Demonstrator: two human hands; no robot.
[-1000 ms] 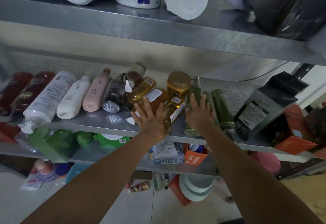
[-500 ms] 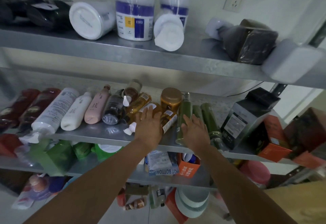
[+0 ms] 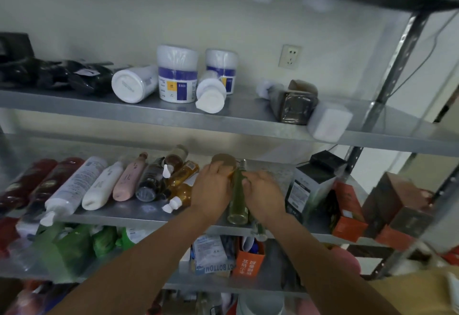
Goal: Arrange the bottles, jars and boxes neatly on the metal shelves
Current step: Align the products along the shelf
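Observation:
Both my hands rest on bottles lying on the middle metal shelf (image 3: 124, 211). My left hand (image 3: 212, 188) curls over an amber bottle (image 3: 182, 194), just in front of a brown-lidded amber jar (image 3: 223, 159). A green glass bottle (image 3: 238, 198) lies between my hands, its base toward the shelf's front edge. My right hand (image 3: 264, 194) covers more green bottles, and its thumb touches that green one. Left of my hands lie a dark bottle (image 3: 149, 183), a pink bottle (image 3: 128, 178), a white bottle (image 3: 104, 185), a white tube (image 3: 74, 188) and red bottles (image 3: 37, 183).
A grey-and-black box (image 3: 310, 188), orange boxes (image 3: 347, 215) and brown boxes (image 3: 397, 210) crowd the middle shelf's right end. The upper shelf (image 3: 74, 106) carries white tubs (image 3: 176, 74), black packets and a wrapped dark box (image 3: 295, 106). The lower shelf is packed with green packs and cartons. A steel post (image 3: 392, 66) stands at the right.
My view has tilted upward, so the upper shelf and wall socket now show. Both hands have gone from flat with spread fingers to curled over the bottles, closer around the green bottle.

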